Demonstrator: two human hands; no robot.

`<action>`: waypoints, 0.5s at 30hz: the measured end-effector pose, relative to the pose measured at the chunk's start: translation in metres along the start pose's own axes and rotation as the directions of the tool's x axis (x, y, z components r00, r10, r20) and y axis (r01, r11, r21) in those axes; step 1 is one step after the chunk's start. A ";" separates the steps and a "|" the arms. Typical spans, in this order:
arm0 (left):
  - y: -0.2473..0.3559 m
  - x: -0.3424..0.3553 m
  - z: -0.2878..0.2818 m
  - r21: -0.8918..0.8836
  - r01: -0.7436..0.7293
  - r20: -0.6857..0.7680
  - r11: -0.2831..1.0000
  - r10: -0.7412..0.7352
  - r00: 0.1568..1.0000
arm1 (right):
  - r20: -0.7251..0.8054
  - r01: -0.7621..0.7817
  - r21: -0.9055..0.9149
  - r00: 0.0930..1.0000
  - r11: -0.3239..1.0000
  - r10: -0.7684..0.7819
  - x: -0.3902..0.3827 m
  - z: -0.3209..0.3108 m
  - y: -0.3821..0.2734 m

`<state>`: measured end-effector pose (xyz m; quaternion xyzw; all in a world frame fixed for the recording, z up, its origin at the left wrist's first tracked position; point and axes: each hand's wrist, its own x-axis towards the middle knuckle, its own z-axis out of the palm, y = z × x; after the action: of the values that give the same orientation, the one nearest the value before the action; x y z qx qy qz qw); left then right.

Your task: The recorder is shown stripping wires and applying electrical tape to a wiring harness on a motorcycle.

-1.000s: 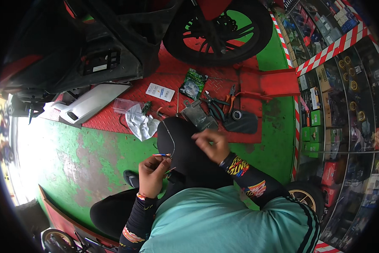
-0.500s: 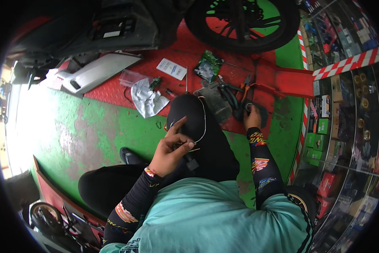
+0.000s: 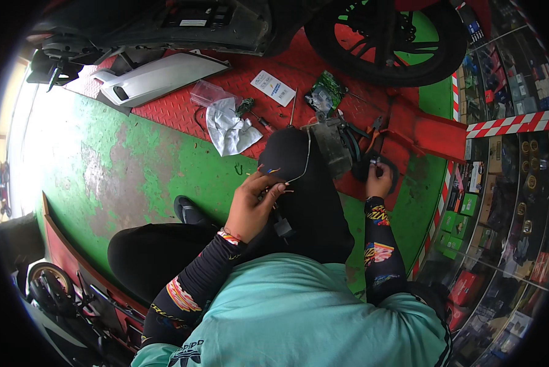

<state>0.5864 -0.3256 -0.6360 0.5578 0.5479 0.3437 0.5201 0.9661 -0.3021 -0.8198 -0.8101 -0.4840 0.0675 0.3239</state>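
Above my thigh, my left hand (image 3: 250, 208) pinches thin electrical wires (image 3: 287, 184) between thumb and fingers. A pale wire (image 3: 307, 162) arcs from the pinch over my knee, and short coloured ends stick out. Below the hand hangs a small black box-shaped part (image 3: 283, 228). At the right, my right hand (image 3: 379, 181) is closed at the edge of the red platform, beside a dark object. A small light-coloured thing shows at its fingertips, too small to name. Just beyond it lie pliers (image 3: 375, 129) with orange handles and another dark-handled tool (image 3: 350, 142).
A red platform (image 3: 183, 116) carries a white cloth (image 3: 230, 129), a white card (image 3: 273, 88), a green packet (image 3: 325, 93), a screwdriver (image 3: 293, 109) and a silver panel (image 3: 158, 78). A motorcycle wheel (image 3: 387, 58) stands at the far side. Glass display shelves (image 3: 501, 202) line the right.
The view has shifted, so the scene sits a little differently. My left fingers have drawn in from an extended forefinger to a tighter pinch on the wires. My right hand stays by the tools.
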 end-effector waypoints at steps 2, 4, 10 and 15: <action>-0.005 0.003 0.000 0.023 -0.021 -0.017 1.000 0.022 1.000 | -0.139 -0.093 0.343 0.979 0.935 0.149 0.000 0.000 -0.015; -0.009 0.004 0.001 -0.113 0.037 0.015 0.993 -0.035 0.999 | -0.040 -0.159 0.514 0.977 0.843 0.209 -0.001 -0.007 -0.035; -0.012 -0.001 0.003 -0.302 0.146 0.172 0.942 -0.097 0.980 | 0.110 -0.153 0.768 0.988 0.622 0.107 -0.009 -0.048 -0.140; -0.005 0.000 0.022 -0.590 0.197 0.307 0.783 -0.008 0.952 | 0.114 -0.083 0.827 0.993 0.556 -0.022 -0.023 -0.071 -0.182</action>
<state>0.6062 -0.3307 -0.6458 0.3713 0.3547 0.3887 0.7650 0.8494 -0.2953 -0.6622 -0.5651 -0.3981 0.3381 0.6387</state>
